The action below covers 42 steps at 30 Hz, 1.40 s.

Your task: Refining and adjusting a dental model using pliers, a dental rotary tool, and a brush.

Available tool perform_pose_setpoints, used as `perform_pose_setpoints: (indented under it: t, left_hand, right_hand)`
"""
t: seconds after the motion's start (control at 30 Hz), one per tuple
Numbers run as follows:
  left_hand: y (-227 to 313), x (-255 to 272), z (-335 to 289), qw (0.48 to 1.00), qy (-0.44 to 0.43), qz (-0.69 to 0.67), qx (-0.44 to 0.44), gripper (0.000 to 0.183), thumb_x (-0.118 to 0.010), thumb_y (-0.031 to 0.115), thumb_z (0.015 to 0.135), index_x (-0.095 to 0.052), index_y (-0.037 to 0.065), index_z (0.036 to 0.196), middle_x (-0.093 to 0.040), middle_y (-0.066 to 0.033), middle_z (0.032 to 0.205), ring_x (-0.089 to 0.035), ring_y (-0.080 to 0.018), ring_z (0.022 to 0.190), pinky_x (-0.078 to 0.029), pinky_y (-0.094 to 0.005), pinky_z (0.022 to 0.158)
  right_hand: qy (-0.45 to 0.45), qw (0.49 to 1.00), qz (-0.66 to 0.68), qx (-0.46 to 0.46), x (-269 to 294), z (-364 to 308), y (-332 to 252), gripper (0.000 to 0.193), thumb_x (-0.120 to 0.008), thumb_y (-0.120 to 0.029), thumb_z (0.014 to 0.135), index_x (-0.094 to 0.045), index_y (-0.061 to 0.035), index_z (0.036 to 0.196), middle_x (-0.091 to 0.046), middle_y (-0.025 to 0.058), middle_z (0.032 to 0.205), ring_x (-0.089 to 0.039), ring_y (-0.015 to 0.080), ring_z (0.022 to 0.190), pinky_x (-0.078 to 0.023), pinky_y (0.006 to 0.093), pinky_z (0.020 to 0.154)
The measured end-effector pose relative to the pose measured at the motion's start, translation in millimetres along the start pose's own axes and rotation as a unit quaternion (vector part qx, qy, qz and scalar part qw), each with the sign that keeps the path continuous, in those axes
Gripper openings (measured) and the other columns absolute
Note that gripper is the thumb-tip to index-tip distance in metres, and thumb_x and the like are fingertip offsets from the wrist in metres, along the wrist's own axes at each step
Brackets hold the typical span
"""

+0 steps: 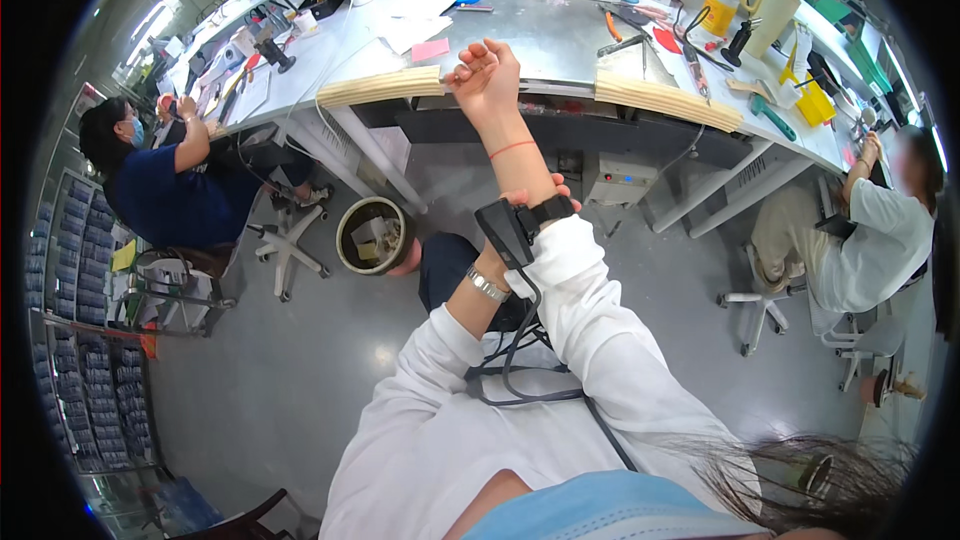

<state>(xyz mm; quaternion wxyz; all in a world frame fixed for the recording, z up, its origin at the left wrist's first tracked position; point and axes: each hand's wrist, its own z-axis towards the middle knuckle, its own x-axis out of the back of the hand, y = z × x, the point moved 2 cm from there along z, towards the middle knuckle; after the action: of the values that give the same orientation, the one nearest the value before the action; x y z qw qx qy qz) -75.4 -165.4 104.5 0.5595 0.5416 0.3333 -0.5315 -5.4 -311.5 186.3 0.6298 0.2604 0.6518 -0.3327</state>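
My right hand point(485, 77) is raised at the bench's front edge, palm showing and fingers loosely curled, with nothing in it. A thin red string point(511, 148) circles that wrist. Farther down the same forearm sits a black device point(507, 233) on a black strap point(551, 209), with a dark cable hanging from it. My left hand point(492, 262) reaches under and around the right forearm at the strap; fingertips show beyond it, while the device hides most of the hand. A metal watch point(489, 286) is on my left wrist.
A metal-topped workbench point(545, 40) with wooden edge strips point(665, 103) carries papers, pliers point(622, 45), a yellow container point(803, 100) and a pitcher point(772, 15). A waste bin point(372, 236) stands below. Seated people work at left point(185, 175) and right point(880, 230).
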Motion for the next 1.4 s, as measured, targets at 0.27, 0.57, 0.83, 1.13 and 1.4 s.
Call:
perform_pose_setpoints:
  t: [0.27,0.57,0.83,1.13,1.4]
  left_hand:
    - [-21,-1,-22,0.988,0.132,-0.082,0.021,0.054,-0.062,0.025,0.074,-0.050,0.003,0.121,-0.061,-0.0131,0.110,-0.061,-0.0296,0.102,-0.051,-0.0415,0.091]
    - [-52,-3,-46,0.949,0.287,-0.071,0.112,0.044,-0.063,0.037,0.076,-0.063,0.004,0.105,-0.068,-0.0105,0.092,-0.066,-0.0271,0.083,-0.054,-0.0388,0.082]
    - [-6,-26,-22,0.984,0.139,0.114,-0.006,0.034,-0.064,0.018,0.087,-0.055,0.002,0.116,-0.064,-0.0084,0.099,-0.064,-0.0178,0.090,-0.054,-0.0347,0.080]
    - [-45,6,-24,0.994,-0.035,-0.086,0.055,0.061,-0.069,0.027,0.076,-0.047,0.000,0.125,-0.058,-0.0149,0.111,-0.058,-0.0287,0.107,-0.048,-0.0409,0.095]
    - [-66,7,-50,0.960,0.197,0.125,0.155,0.055,-0.062,0.022,0.081,-0.047,-0.005,0.127,-0.061,-0.0123,0.111,-0.058,-0.0197,0.105,-0.044,-0.0275,0.094]
  right_hand:
    - [0.045,0.647,-0.703,0.292,32,-5,13,0.030,-0.062,-0.028,0.079,-0.066,-0.0001,0.068,-0.065,0.0100,0.060,-0.065,0.0214,0.059,-0.050,0.0345,0.061]
    - [0.073,0.861,-0.488,0.120,70,24,-21,0.028,-0.060,-0.030,0.085,-0.067,-0.0037,0.083,-0.067,0.0072,0.076,-0.058,0.0171,0.058,-0.049,0.0334,0.058]
    - [0.033,0.982,-0.185,-0.031,19,-8,4,0.021,-0.052,-0.022,0.090,-0.060,-0.0036,0.093,-0.061,0.0061,0.079,-0.050,0.0159,0.060,-0.045,0.0340,0.066]
    - [0.029,0.999,0.044,-0.006,32,-5,-11,0.016,-0.047,-0.019,0.088,-0.058,-0.0070,0.086,-0.056,0.0043,0.072,-0.046,0.0151,0.057,-0.042,0.0343,0.066]
    - [0.097,0.811,-0.552,0.168,28,-28,-26,0.026,-0.061,-0.023,0.084,-0.067,0.0011,0.088,-0.067,0.0065,0.079,-0.057,0.0106,0.060,-0.047,0.0251,0.055]
